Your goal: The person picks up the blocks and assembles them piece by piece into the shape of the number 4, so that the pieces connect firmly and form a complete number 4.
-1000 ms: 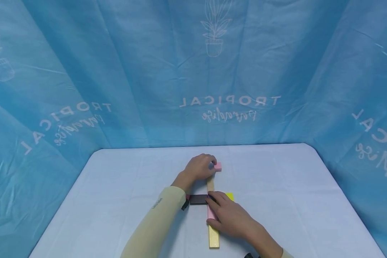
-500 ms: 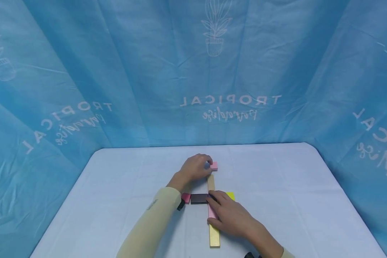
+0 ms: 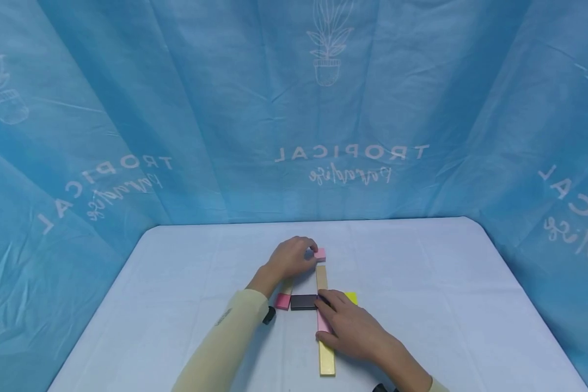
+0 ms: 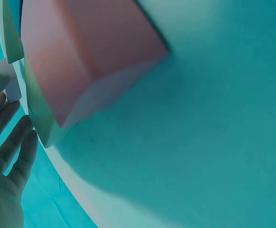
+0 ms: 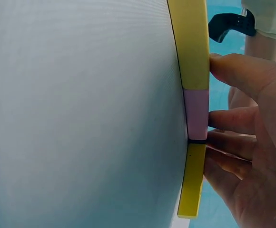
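Observation:
My left hand [image 3: 290,258] pinches a small light-pink block [image 3: 320,254] between thumb and fingers, just beyond the far end of a tan block [image 3: 321,276]. In the left wrist view this pink block [image 4: 13,88] shows at the fingertips. Fingers extended, my right hand [image 3: 349,325] rests over the line of blocks. Its fingertips touch a longer pink block [image 5: 196,114] and the pale-yellow block [image 5: 191,47] in the right wrist view. A bright-yellow block [image 3: 351,298] sticks out beyond that hand, which partly covers the crossing.
A black block [image 3: 304,302] lies left of the crossing, with a deep-pink block [image 3: 283,301] at its left end. Another tan block [image 3: 286,286] is partly hidden under my left wrist. A white cloth [image 3: 421,305] covers the table; a blue curtain [image 3: 255,109] hangs behind.
My left hand has moved left with the small pink block, bringing it in line with the tan block. The deep-pink block has come into view beside the sleeve. My right hand has stayed in place.

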The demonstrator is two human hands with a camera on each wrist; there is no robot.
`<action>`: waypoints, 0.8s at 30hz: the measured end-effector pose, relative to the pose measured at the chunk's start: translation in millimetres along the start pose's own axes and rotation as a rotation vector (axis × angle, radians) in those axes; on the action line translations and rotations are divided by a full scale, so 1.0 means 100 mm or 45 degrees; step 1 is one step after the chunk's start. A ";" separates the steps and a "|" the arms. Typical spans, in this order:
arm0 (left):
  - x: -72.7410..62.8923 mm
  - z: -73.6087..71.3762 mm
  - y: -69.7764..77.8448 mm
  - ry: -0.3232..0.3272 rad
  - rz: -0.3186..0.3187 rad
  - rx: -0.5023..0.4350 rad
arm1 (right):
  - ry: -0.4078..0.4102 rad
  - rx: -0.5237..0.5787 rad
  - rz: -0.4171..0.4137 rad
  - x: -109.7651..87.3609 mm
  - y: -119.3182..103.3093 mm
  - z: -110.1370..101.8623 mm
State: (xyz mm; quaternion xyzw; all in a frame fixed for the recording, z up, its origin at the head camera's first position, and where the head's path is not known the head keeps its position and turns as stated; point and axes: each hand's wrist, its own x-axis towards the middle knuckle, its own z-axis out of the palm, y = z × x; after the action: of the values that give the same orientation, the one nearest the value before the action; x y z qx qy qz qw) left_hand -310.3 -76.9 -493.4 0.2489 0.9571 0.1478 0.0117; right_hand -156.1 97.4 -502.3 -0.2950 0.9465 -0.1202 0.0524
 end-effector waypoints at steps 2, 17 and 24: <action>-0.02 -0.01 0.00 0.008 0.007 -0.003 | -0.005 -0.004 0.002 0.00 0.00 0.00; -0.15 -0.05 -0.11 0.005 -0.045 -0.050 | -0.030 0.009 0.040 0.01 -0.02 0.00; -0.20 -0.08 -0.21 0.018 -0.090 -0.093 | -0.038 0.022 0.056 0.02 -0.04 -0.02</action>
State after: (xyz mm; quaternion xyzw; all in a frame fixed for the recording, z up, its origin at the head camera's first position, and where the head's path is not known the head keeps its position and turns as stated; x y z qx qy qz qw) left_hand -303.8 -106.2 -493.1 0.2131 0.9593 0.1841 0.0193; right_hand -155.6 93.8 -499.3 -0.2756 0.9507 -0.1229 0.0717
